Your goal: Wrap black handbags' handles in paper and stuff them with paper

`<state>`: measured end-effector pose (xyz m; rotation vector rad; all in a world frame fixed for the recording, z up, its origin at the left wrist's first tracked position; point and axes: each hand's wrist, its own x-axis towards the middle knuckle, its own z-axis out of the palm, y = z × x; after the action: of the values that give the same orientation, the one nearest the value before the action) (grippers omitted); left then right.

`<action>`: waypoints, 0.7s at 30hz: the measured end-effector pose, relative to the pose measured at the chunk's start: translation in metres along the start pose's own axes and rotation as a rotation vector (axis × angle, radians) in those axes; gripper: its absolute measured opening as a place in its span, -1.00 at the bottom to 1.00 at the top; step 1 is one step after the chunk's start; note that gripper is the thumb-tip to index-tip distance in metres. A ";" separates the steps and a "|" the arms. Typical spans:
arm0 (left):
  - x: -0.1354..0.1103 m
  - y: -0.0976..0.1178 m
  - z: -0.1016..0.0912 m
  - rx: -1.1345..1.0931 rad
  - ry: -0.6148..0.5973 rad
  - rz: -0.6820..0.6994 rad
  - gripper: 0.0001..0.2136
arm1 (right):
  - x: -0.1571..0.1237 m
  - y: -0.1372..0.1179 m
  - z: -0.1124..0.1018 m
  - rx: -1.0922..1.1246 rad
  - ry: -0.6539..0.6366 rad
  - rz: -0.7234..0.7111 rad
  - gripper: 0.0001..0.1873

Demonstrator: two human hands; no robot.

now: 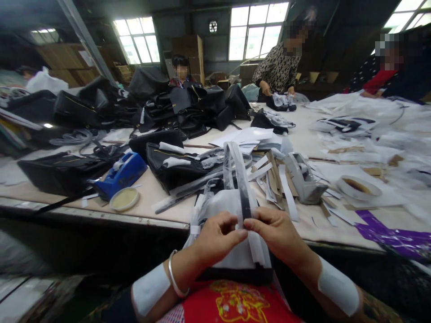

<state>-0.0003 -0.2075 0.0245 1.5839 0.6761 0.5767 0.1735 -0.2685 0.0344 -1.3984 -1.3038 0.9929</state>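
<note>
A black handbag wrapped in white paper stands on my lap against the table edge. Its black strap rises in a loop, partly covered by a white paper strip. My left hand and my right hand meet at the strap's lower part. Both pinch the white paper around the strap with thumbs and forefingers. A silver bangle circles my left wrist.
A blue tape dispenser and a tape roll lie left on the table. A grey dispenser and a white tape roll sit right. Black bags pile behind. Other people work across the table.
</note>
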 end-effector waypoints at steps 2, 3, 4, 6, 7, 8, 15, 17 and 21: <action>0.001 0.001 -0.005 -0.308 -0.141 -0.129 -0.68 | -0.004 0.002 -0.001 -0.203 -0.028 -0.169 -0.75; 0.001 0.001 -0.004 -0.421 -0.144 -0.165 -0.65 | -0.005 0.003 -0.001 -0.300 -0.042 -0.263 -0.75; 0.002 0.001 -0.002 -0.488 -0.101 -0.183 -0.63 | -0.006 0.005 0.000 -0.387 -0.054 -0.352 -0.74; 0.005 0.002 0.004 -0.507 0.046 -0.195 -0.66 | -0.007 0.008 0.003 -0.535 -0.039 -0.485 -0.72; 0.005 0.003 0.007 -0.478 0.107 -0.189 -0.69 | -0.008 0.009 0.004 -0.587 -0.011 -0.517 -0.69; 0.006 0.005 0.010 -0.428 0.151 -0.162 -0.72 | -0.008 0.009 0.005 -0.609 0.013 -0.519 -0.66; -0.004 0.006 0.008 0.223 0.162 0.255 -0.80 | -0.003 -0.010 -0.005 0.101 -0.215 0.050 -0.60; -0.007 -0.002 0.012 0.372 0.157 0.271 -0.75 | 0.000 -0.013 -0.002 0.219 -0.166 0.208 -0.57; -0.007 -0.010 0.017 0.467 0.221 0.227 -0.71 | 0.001 -0.015 0.012 0.176 0.004 0.259 -0.65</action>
<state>0.0055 -0.2238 0.0130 2.0702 0.8444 0.8117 0.1588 -0.2668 0.0462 -1.4541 -1.0210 1.2459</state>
